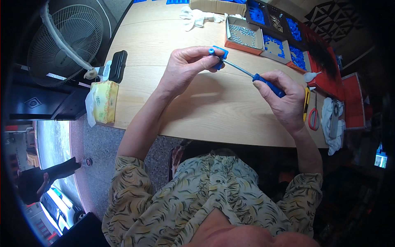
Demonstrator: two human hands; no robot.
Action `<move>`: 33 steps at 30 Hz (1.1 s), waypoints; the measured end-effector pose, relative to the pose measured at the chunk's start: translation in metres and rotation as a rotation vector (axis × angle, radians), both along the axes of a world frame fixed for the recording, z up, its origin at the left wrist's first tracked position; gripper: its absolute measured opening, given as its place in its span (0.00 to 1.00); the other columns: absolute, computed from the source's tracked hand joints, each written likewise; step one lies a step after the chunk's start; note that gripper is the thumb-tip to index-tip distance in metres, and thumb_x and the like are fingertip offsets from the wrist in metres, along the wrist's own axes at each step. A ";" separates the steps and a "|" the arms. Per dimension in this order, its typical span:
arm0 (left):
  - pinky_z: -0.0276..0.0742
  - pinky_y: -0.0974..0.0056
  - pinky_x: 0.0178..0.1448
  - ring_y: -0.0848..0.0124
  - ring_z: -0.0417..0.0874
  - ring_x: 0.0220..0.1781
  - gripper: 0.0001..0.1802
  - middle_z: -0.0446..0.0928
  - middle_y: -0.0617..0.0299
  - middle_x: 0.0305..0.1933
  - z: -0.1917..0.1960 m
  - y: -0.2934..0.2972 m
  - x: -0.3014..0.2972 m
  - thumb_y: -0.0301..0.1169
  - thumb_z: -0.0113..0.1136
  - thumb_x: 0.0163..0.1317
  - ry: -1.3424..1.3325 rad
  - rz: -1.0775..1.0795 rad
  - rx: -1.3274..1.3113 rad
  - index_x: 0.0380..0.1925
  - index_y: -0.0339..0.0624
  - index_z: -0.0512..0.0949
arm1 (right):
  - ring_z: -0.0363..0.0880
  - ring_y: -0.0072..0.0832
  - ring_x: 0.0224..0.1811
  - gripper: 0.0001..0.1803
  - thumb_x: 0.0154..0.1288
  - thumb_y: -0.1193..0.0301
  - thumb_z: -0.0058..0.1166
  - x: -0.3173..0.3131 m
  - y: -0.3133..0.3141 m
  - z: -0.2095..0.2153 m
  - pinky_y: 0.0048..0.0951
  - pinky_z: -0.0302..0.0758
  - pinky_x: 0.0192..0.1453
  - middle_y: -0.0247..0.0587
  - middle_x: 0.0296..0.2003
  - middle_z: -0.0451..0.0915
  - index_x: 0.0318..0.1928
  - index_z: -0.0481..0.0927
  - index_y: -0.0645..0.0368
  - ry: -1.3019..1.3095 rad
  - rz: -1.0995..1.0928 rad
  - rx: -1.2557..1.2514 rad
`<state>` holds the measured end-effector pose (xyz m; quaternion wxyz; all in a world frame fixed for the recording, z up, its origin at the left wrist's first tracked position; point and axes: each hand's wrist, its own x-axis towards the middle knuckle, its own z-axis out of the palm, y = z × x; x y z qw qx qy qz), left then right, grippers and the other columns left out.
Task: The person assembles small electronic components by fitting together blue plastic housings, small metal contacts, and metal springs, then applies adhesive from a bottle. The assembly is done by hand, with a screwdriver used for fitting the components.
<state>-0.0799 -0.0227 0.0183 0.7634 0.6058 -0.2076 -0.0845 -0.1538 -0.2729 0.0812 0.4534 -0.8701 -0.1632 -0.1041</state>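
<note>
Above the middle of the wooden table (pixel 197 115), my left hand (pixel 190 66) pinches a small blue plastic part (pixel 222 52) between thumb and fingers. A round blue knob-like end sticks out beside the fingertips. My right hand (pixel 284 96) is wrapped round the blue handle of a screwdriver (pixel 269 85). The metal shaft points up and left, its tip meeting the blue part. Whether the tip sits in a screw is too small to tell.
Far right stand a box of small metal pieces (pixel 242 35) and several trays of blue parts (pixel 273 46). Red scissors (pixel 314 118) and a yellow cutter (pixel 306 103) lie right. White gloves (pixel 197 17) lie at the back. A tissue pack (pixel 105 102), black case (pixel 118 66) and fan (pixel 66 45) are left.
</note>
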 end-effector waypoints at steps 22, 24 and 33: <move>0.82 0.63 0.54 0.67 0.85 0.49 0.15 0.83 0.54 0.48 -0.013 0.001 0.010 0.31 0.59 0.70 0.085 0.091 0.004 0.54 0.37 0.79 | 0.80 0.17 0.31 0.09 0.63 0.73 0.65 0.013 -0.022 -0.025 0.21 0.75 0.36 0.37 0.29 0.83 0.41 0.84 0.65 0.038 -0.069 0.028; 0.81 0.63 0.54 0.67 0.84 0.50 0.21 0.82 0.54 0.49 -0.008 -0.006 0.010 0.33 0.59 0.71 0.061 0.070 0.001 0.61 0.38 0.74 | 0.80 0.18 0.32 0.10 0.63 0.72 0.65 0.017 -0.047 -0.046 0.22 0.76 0.37 0.38 0.30 0.83 0.42 0.84 0.64 -0.061 -0.282 0.012; 0.83 0.64 0.58 0.68 0.85 0.51 0.29 0.81 0.54 0.50 -0.021 -0.018 0.003 0.25 0.66 0.63 -0.190 0.184 0.309 0.64 0.38 0.70 | 0.81 0.40 0.42 0.13 0.61 0.68 0.64 0.037 -0.119 -0.087 0.38 0.74 0.50 0.46 0.39 0.82 0.42 0.83 0.63 -0.292 -0.452 -0.633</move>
